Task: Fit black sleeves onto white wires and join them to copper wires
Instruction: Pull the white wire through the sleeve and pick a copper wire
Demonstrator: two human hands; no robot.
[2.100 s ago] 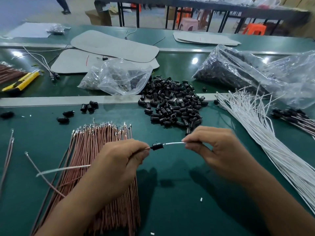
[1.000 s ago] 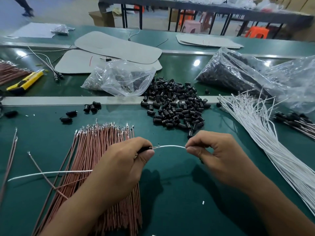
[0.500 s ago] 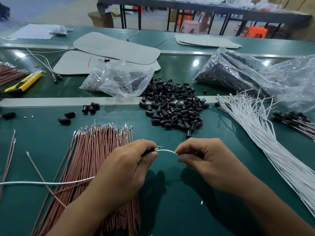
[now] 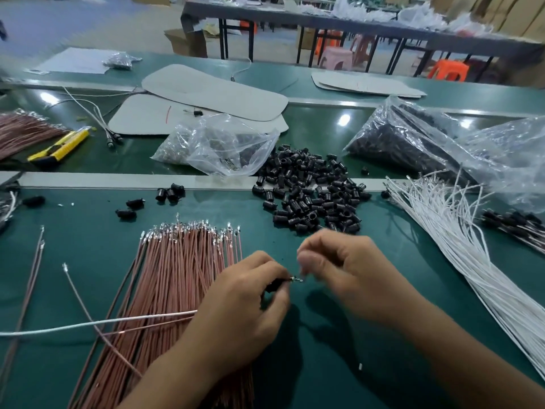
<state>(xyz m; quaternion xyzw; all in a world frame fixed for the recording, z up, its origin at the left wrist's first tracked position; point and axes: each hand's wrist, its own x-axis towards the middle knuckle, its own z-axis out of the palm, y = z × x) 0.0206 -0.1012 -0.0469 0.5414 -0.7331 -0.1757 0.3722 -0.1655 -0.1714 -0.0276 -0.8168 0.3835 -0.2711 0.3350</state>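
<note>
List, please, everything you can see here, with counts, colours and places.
table: one, green, under everything.
copper wires: many, pinkish, bundles near left and far left.
white wires: many, white, fanned right.
sleeves: many, black, piled centre.
bags: several, clear, behind the sleeves.
knife: one, yellow, far left.
pads: several, grey, far side.
held wire: one, white, lying leftward across the copper wires.
held sleeve: one, black, near centre.
left hand: one, grips the held sleeve.
right hand: one, blurred, fingers curled beside it.
</note>
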